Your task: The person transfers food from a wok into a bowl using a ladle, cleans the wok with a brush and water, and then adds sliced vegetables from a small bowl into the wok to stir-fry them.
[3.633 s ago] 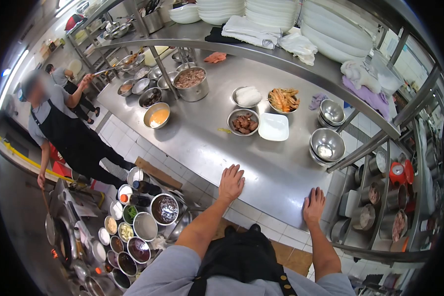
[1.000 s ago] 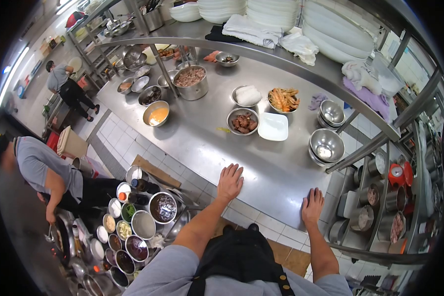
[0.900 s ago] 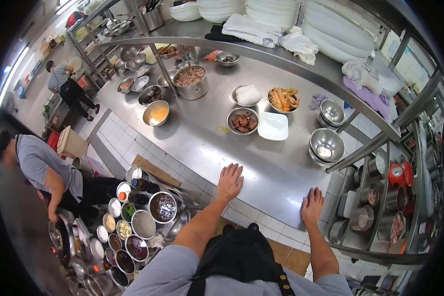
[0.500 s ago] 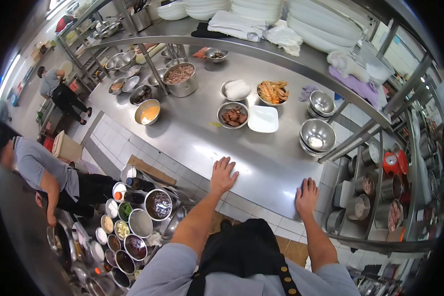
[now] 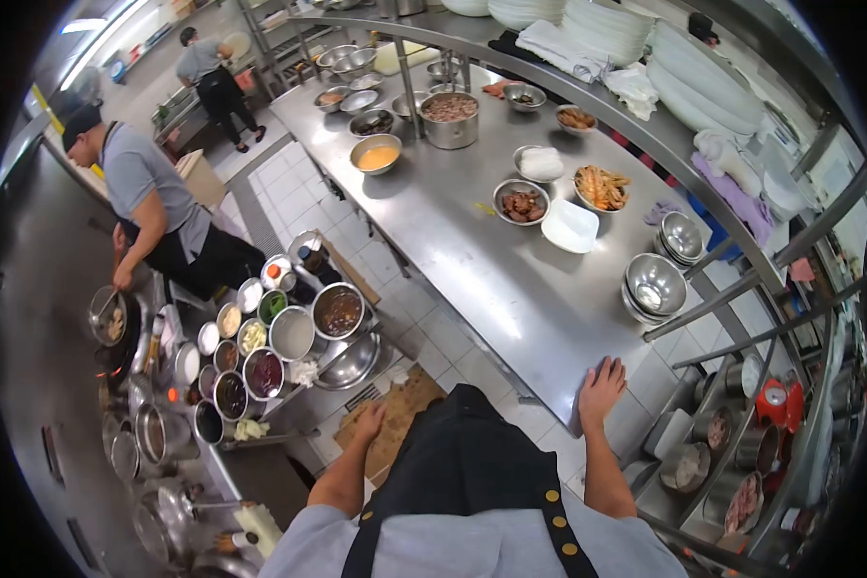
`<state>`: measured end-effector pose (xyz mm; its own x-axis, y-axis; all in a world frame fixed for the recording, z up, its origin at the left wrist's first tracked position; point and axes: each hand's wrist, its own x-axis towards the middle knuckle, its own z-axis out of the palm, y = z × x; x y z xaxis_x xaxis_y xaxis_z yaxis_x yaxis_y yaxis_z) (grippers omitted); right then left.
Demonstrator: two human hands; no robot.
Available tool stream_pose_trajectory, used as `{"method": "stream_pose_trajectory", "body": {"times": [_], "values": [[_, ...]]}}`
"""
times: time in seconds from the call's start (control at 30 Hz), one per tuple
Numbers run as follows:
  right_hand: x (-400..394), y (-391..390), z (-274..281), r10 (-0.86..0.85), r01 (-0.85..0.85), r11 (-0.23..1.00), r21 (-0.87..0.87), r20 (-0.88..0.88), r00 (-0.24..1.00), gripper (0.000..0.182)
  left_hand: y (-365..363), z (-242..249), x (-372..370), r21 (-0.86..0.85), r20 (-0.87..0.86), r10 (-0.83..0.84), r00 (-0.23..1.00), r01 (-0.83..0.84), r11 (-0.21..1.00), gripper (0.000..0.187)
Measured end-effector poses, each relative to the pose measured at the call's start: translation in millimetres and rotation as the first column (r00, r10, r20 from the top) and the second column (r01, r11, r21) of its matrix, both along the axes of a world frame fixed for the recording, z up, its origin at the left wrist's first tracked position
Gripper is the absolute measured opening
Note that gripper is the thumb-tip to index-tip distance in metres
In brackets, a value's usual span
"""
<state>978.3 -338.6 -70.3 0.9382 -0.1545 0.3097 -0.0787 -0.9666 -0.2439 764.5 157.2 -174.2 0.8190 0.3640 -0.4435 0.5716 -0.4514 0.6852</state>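
My right hand [image 5: 602,387] lies flat at the near corner of the steel table [image 5: 472,279], its fingers apart. Away from the table, my left hand [image 5: 364,422] hangs low above the brown floor mat [image 5: 409,409]; its fingers are mostly turned from view, and I see nothing in it. Closest to my right hand on the tabletop are stacked steel bowls [image 5: 655,284]. Farther along stand a white square dish [image 5: 568,227], a bowl of dark meat [image 5: 522,204], a bowl of shrimp-like orange food [image 5: 602,188] and a bowl with something white [image 5: 539,164].
To my left, a co-worker [image 5: 154,183] holds a pan [image 5: 116,323] at the stove. Several sauce and ingredient pots [image 5: 292,332] stand beside it. Another person [image 5: 212,82] works farther back. An overhead shelf carries plates [image 5: 703,82]. Pots fill a rack [image 5: 689,467] at right.
My left hand has come off the table and dropped back toward my left side. My view has turned left, bringing more of the stove into sight. The right hand stays on the table.
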Motion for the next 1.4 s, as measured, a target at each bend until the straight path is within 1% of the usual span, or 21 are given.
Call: {"method": "stream_pose_trajectory", "body": {"times": [0.03, 0.07, 0.1, 0.13, 0.2, 0.23, 0.3, 0.4, 0.47, 0.53, 0.73, 0.77, 0.87, 0.93, 1.0, 1.07, 1.13, 1.23, 1.27, 1.33, 1.4], "values": [[-1, -1, 1, -0.002, 0.002, 1.0, -0.003, 0.001, 1.0, 0.052, 27, -78, -81, 0.063, -0.243, 0.112, 0.963, -0.099, 0.993, 0.046], [-1, -2, 1, 0.001, -0.001, 1.0, -0.007, 0.001, 1.0, 0.053, 24, -76, -139, 0.176, -0.298, 0.107, 0.949, -0.056, 0.983, 0.044], [0, -2, 2, 0.035, -0.035, 0.999, 0.0, 0.002, 0.999, 0.053, 22, -75, -186, 0.256, -0.698, 0.02, 0.716, 0.224, 0.94, 0.043], [0, -2, 2, 0.012, -0.012, 1.0, 0.025, 0.002, 1.0, 0.053, 16, -77, -238, 0.264, -0.698, 0.052, 0.714, 0.188, 0.946, 0.043], [3, 0, -2, 0.045, -0.044, 0.998, 0.055, -0.009, 0.999, 0.054, -15, -74, -323, 0.069, -0.147, 0.111, 0.983, -0.102, 0.992, 0.037], [10, 4, -9, 0.122, -0.127, 0.978, 0.166, 0.042, 0.992, 0.055, -38, -65, -342, 0.081, -0.152, 0.174, 0.973, -0.164, 0.983, 0.037], [19, 44, -22, 0.284, -0.298, 0.903, 0.311, 0.089, 0.955, 0.056, -96, -24, -365, 0.123, -0.392, 0.66, 0.641, -0.675, 0.728, 0.03], [19, 119, 2, 0.567, -0.564, 0.732, 0.383, 0.119, 0.815, 0.056, -164, -41, -402, -0.073, -0.452, 0.793, 0.407, -0.903, 0.422, 0.028], [15, 163, 19, 0.706, -0.717, 0.64, 0.277, 0.157, 0.69, 0.057, -197, -56, -416, -0.158, -0.46, 0.828, 0.321, -0.947, 0.279, 0.03], [23, 188, 12, 0.751, -0.771, 0.587, 0.246, 0.191, 0.632, 0.056, -217, -61, -424, -0.263, -0.309, 0.667, 0.678, -0.735, 0.625, 0.03], [27, 196, -11, 0.762, -0.775, 0.626, 0.084, 0.144, 0.631, 0.048, -216, -30, -418, -0.064, -0.129, 0.922, 0.364, -0.931, 0.359, 0.037], [27, 200, -11, 0.796, -0.807, 0.587, 0.064, 0.138, 0.589, 0.048, -214, -26, -419, -0.155, -0.106, 0.933, 0.343, -0.933, 0.325, 0.042], [25, 197, -16, 0.801, -0.807, 0.591, -0.001, 0.119, 0.587, 0.046, -210, -39, -435, 0.004, -0.051, 0.916, 0.398, -0.917, 0.398, 0.049], [21, 201, -12, 0.778, -0.782, 0.622, -0.024, 0.127, 0.615, 0.048, -206, -83, -458, 0.16, 0.113, 0.932, 0.344, -0.932, 0.325, 0.046], [16, 203, -13, 0.796, -0.799, 0.598, -0.064, 0.159, 0.584, 0.05, -189, -52, -464, -0.007, -0.238, 0.966, 0.097, -0.995, 0.099, 0.059], [9, 209, -12, 0.806, -0.806, 0.582, -0.11, 0.207, 0.554, 0.052, -181, -28, -466, -0.316, -0.23, 0.867, -0.442, -0.809, -0.496, 0.055], [-8, 216, -12, 0.837, -0.853, 0.518, -0.063, 0.243, 0.49, 0.054, -172, -56, -512, -0.457, -0.364, 0.584, -0.725, -0.408, -0.791, 0.051], [-38, 228, -24, 0.92, -0.925, 0.38, -0.022, 0.107, 0.376, 0.058, -182, -100, -587, -0.553, -0.398, 0.38, -0.835, -0.111, -0.825, 0.048], [-47, 236, -33, 0.927, -0.93, 0.368, 0.015, 0.066, 0.368, 0.057, -190, -118, -612, -0.576, -0.339, 0.446, -0.829, -0.192, -0.795, 0.045], [-48, 238, -69, 0.871, -0.925, 0.379, 0.029, -0.35, 0.345, 0.045, -180, -88, -619, -0.52, -0.275, 0.224, -0.935, -0.052, -0.853, 0.045], [-46, 241, -106, 0.802, -0.876, 0.397, 0.273, -0.567, 0.187, 0.035, -174, -85, -639, -0.529, -0.311, 0.212, -0.926, -0.017, -0.848, 0.049]]}}
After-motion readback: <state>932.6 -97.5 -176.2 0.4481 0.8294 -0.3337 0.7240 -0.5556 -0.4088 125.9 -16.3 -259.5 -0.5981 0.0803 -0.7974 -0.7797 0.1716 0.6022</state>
